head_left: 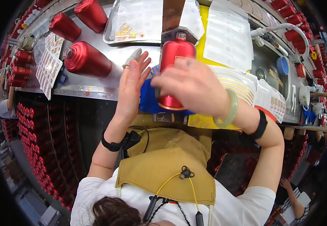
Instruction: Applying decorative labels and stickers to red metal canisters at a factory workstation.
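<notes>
Tray (137, 40) — gold pieces (125, 31) inside | red bottle (174, 51) — right grip (188, 84) across it

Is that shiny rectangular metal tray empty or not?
Not empty: the metal tray holds small gold pieces toward its near left corner.

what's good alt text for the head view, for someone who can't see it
A person's blurred right hand is over a red bottle, with the open left hand beside it. More red bottles and a shallow tray sit on a metal bench.
</notes>
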Motion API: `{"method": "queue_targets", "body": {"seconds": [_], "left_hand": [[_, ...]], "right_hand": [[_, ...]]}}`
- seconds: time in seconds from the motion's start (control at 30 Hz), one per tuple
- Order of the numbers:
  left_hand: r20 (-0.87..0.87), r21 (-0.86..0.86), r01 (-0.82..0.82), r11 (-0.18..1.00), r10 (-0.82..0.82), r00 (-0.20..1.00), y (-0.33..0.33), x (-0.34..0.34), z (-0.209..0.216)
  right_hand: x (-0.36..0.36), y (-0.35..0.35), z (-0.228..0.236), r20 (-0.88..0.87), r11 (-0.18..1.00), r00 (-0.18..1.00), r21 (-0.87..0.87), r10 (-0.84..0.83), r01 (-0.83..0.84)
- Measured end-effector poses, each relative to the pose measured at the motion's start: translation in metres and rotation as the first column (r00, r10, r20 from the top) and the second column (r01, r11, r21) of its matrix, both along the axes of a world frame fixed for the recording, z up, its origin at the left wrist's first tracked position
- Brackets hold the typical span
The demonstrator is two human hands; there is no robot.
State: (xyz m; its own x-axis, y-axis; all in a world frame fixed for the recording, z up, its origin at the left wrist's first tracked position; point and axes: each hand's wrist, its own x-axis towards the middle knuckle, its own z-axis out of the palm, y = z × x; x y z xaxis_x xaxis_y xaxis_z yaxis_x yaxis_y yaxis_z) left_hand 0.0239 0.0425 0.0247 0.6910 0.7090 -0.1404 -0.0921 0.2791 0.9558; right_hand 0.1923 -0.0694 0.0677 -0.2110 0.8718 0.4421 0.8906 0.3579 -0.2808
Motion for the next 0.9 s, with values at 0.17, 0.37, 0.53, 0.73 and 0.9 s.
{"method": "queue_targets", "body": {"seconds": [0.17, 0.37, 0.53, 0.73, 0.9], "left_hand": [[0.012, 0.04, 0.012, 0.999, -0.013, 1.0, 0.004, -0.005, 0.005], [-0.041, -0.058, 0.117, 0.991, -0.12, 0.992, 0.007, 0.004, 0.001], [-0.162, 0.043, 0.113, 0.993, -0.105, 0.981, 0.018, 0.009, -0.003], [-0.058, -0.134, 0.293, 0.947, -0.303, 0.951, 0.045, 0.028, -0.031], [-0.062, 0.196, 0.494, 0.847, -0.492, 0.868, 0.011, 0.012, -0.007]], "right_hand": [[0.063, 0.034, 0.017, 0.268, 0.891, 0.929, 0.439, -0.257, 0.12], [0.023, -0.01, -0.024, -0.031, 0.963, 0.996, 0.259, 0.083, -0.073], [0.08, 0.039, -0.017, -0.33, 0.75, 0.886, 0.48, -0.325, 0.455], [0.044, 0.038, 0.005, -0.817, 0.815, 0.494, 0.053, -0.297, 0.577], [0.024, -0.059, 0.024, -0.718, 0.874, 0.554, -0.157, -0.421, 0.461]]}}
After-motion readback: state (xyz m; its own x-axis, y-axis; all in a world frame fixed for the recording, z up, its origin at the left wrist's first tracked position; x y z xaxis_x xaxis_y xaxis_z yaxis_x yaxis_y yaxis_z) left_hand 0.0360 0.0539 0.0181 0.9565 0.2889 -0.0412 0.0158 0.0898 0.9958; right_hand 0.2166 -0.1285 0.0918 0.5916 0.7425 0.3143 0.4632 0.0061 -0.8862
